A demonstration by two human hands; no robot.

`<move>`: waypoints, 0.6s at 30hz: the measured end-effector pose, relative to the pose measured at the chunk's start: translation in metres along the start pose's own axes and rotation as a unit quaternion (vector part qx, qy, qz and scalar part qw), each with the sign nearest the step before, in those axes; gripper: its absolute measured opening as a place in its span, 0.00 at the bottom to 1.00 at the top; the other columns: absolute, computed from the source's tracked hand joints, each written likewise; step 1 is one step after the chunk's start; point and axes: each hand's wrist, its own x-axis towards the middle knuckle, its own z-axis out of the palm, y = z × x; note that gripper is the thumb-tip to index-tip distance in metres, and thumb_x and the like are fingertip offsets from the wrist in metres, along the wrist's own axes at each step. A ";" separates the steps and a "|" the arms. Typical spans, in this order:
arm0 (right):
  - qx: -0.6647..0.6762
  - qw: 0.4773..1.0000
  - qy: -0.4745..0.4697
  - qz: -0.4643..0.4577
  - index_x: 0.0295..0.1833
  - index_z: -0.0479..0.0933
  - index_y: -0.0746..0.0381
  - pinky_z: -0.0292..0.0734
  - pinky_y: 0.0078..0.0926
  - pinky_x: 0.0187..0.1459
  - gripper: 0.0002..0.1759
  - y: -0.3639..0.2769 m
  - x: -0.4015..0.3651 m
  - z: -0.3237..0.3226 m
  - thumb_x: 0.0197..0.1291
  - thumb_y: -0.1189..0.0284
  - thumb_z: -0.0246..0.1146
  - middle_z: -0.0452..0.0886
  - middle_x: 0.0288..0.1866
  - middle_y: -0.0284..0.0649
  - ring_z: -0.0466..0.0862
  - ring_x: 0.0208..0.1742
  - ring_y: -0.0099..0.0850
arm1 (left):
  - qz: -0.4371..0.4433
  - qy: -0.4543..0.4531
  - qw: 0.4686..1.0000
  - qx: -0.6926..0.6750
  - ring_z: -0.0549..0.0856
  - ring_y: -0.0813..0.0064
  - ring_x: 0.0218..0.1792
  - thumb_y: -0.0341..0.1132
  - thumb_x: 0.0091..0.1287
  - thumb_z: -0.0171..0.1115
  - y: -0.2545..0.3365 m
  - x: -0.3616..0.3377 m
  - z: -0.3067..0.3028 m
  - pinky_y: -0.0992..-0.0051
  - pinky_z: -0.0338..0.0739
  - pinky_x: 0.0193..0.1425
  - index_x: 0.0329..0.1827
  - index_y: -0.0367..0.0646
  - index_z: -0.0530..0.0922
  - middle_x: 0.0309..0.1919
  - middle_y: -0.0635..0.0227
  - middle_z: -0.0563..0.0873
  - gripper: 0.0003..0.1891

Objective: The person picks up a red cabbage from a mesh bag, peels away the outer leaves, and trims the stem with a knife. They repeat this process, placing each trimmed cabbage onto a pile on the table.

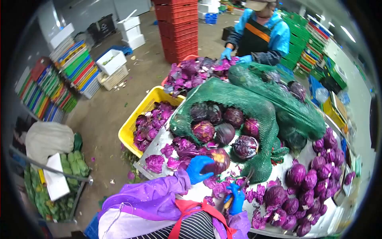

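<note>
The blue-gloved left hand point(199, 169) is wrapping its grip tightly around a round dark-purple cabbage head point(219, 160) sitting near the front of the littered steel desk point(157, 144), while the blue-gloved right hand point(237, 199), lying just right of and below it, is clasping a slim knife point(247, 180) whose blade is slanting up and rightward.

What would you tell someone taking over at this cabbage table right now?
Left hand: blue-gloved fingers grip a round purple cabbage over the grey metal table.
Right hand: holds an orange-handled knife.
Done, apparently: smooth purple cabbage heads piled at right; loose purple leaves in the yellow plastic crate.
Left: more heads in the open green net sack.
</note>
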 end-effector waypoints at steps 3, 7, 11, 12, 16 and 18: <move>-0.069 0.998 -0.004 -0.007 0.55 0.74 0.66 0.74 0.19 0.26 0.16 -0.016 0.037 0.007 0.64 0.72 0.61 0.81 0.43 0.38 0.78 0.27 0.21 | -0.160 0.111 0.980 -0.031 0.74 0.58 0.56 0.42 0.50 0.76 -0.007 -0.014 0.012 0.63 0.69 0.62 0.63 0.39 0.68 0.55 0.54 0.73 0.38; -0.212 0.968 -0.052 -0.122 0.61 0.70 0.68 0.71 0.26 0.56 0.25 -0.007 0.079 0.031 0.59 0.73 0.66 0.77 0.54 0.38 0.75 0.53 0.27 | -0.329 -0.080 0.902 -0.269 0.70 0.57 0.65 0.48 0.52 0.75 0.002 -0.019 0.025 0.61 0.66 0.68 0.72 0.41 0.55 0.66 0.51 0.67 0.49; -0.213 0.969 -0.048 -0.113 0.62 0.68 0.70 0.73 0.24 0.52 0.28 -0.019 0.075 0.037 0.59 0.70 0.67 0.78 0.51 0.41 0.78 0.48 0.27 | -0.231 -0.008 0.933 -0.277 0.60 0.57 0.71 0.47 0.49 0.77 -0.016 -0.028 0.065 0.61 0.55 0.74 0.75 0.41 0.49 0.70 0.49 0.60 0.55; -0.174 0.980 -0.063 -0.078 0.59 0.70 0.69 0.74 0.24 0.49 0.26 -0.013 0.079 0.030 0.58 0.70 0.68 0.79 0.48 0.40 0.79 0.45 0.26 | -0.241 -0.006 0.928 -0.284 0.61 0.57 0.71 0.45 0.48 0.78 -0.022 -0.031 0.074 0.61 0.56 0.73 0.74 0.40 0.51 0.69 0.50 0.61 0.55; -0.224 0.965 -0.006 -0.136 0.51 0.73 0.69 0.75 0.21 0.42 0.20 0.023 0.067 0.022 0.57 0.71 0.69 0.78 0.42 0.36 0.77 0.38 0.22 | -0.182 0.026 0.974 -0.134 0.75 0.53 0.55 0.49 0.41 0.80 -0.010 -0.026 0.047 0.60 0.67 0.63 0.68 0.41 0.64 0.56 0.51 0.73 0.51; -0.159 0.986 -0.050 -0.006 0.48 0.75 0.66 0.75 0.22 0.41 0.18 0.010 0.030 0.037 0.57 0.68 0.69 0.80 0.38 0.36 0.78 0.39 0.23 | -0.158 -0.008 0.987 -0.041 0.74 0.53 0.57 0.50 0.38 0.81 0.003 -0.025 0.017 0.59 0.65 0.64 0.68 0.43 0.65 0.56 0.53 0.73 0.51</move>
